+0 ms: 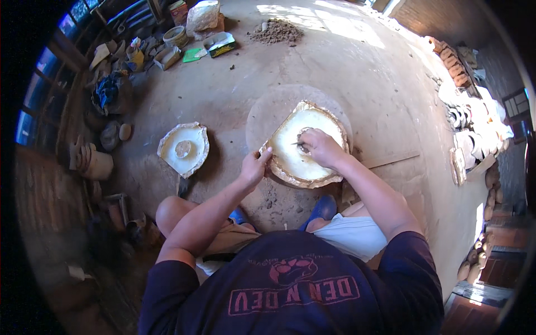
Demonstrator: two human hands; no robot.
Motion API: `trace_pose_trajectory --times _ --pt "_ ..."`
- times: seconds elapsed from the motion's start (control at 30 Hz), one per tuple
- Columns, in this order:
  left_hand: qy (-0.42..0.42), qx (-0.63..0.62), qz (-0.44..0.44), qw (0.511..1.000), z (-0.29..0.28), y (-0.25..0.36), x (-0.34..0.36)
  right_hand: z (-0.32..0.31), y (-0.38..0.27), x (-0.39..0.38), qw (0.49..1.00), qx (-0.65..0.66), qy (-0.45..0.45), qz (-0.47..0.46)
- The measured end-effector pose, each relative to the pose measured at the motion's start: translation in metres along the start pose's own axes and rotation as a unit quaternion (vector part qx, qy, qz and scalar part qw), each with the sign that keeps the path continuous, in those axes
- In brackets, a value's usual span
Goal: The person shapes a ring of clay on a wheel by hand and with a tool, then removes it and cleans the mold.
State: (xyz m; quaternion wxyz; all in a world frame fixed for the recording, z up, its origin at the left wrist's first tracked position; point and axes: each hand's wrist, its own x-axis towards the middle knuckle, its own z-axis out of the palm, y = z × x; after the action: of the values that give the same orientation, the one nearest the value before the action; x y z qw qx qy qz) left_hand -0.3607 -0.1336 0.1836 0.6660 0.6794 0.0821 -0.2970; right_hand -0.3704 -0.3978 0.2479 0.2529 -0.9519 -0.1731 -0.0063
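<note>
A large whitish plaster mould [290, 159], round with one straight side and a rough brown rim, lies in front of me on a round grey disc [262, 109]. My left hand [255, 167] grips the mould's left edge, thumb on top of the rim. Over the hollow at the mould's middle, my right hand [319, 146] is closed, and a thin dark tool pokes out from its fingertips. Those fingers partly hide the hollow. To the left a smaller, similar mould [190, 159] with a round raised knob rests apart from both hands.
A heap of crumbled clay [275, 31] lies on the far floor. Tubs, trays and a green packet [194, 54] crowd the far left. Pale curved pieces [474, 131] are stacked along the right wall. A flat board [391, 161] lies right of the disc.
</note>
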Motion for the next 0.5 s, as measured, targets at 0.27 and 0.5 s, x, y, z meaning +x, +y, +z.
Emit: trace_pose_trajectory --times 0.27,0.5 --pt "0.143 0.185 0.139 0.962 0.000 0.026 -0.013 -0.042 -0.018 -0.049 0.995 0.064 -0.019 0.074" --pt "0.119 0.406 0.193 0.885 -0.012 0.026 0.008 -0.024 -0.099 -0.042 0.917 0.313 -0.127 0.212"
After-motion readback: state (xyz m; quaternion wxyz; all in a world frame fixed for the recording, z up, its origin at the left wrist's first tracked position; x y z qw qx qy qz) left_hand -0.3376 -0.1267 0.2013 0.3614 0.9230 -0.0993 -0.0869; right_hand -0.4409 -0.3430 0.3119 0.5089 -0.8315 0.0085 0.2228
